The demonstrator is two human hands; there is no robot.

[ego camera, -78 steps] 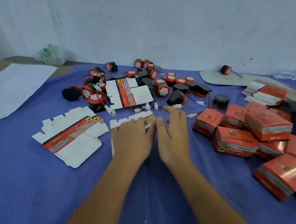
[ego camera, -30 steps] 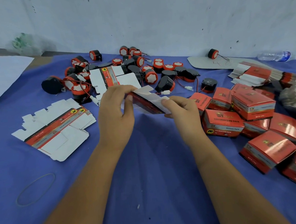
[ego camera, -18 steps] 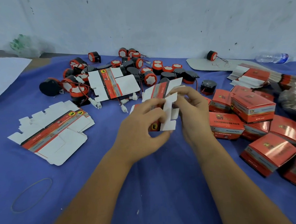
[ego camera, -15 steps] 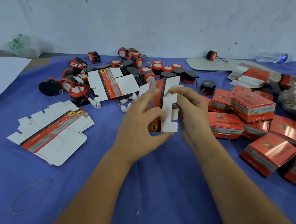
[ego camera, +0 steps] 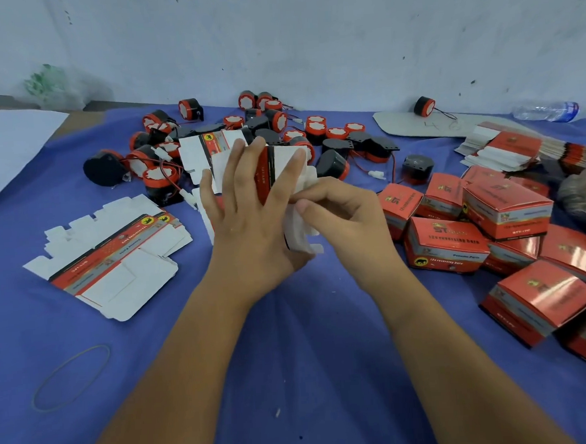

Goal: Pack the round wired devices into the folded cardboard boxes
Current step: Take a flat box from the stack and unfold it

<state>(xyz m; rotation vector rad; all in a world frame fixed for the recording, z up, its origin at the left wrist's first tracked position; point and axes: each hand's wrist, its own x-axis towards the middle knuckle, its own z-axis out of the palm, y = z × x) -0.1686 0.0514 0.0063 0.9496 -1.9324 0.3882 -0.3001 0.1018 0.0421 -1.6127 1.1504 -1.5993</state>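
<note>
A red and white cardboard box blank (ego camera: 274, 169) stands half folded above the blue cloth, held between both hands. My left hand (ego camera: 250, 221) wraps its left side with fingers spread over the red panel. My right hand (ego camera: 342, 215) pinches a white flap (ego camera: 301, 235) at its lower right. Behind them lies a pile of round red and black wired devices (ego camera: 317, 129). Folded red boxes (ego camera: 444, 243) are heaped at the right.
Flat box blanks (ego camera: 108, 257) lie at the left, one more (ego camera: 198, 152) among the devices. A stack of flat blanks (ego camera: 506, 148) sits at the far right, a plastic bottle (ego camera: 545, 112) by the wall, a rubber band (ego camera: 71, 377) at the front left.
Both hands picked a flat blank off the cloth, lifted it and turned it upright. Since half a second ago the left fingers have spread over the red panel and the right hand has dropped to the lower flap.
</note>
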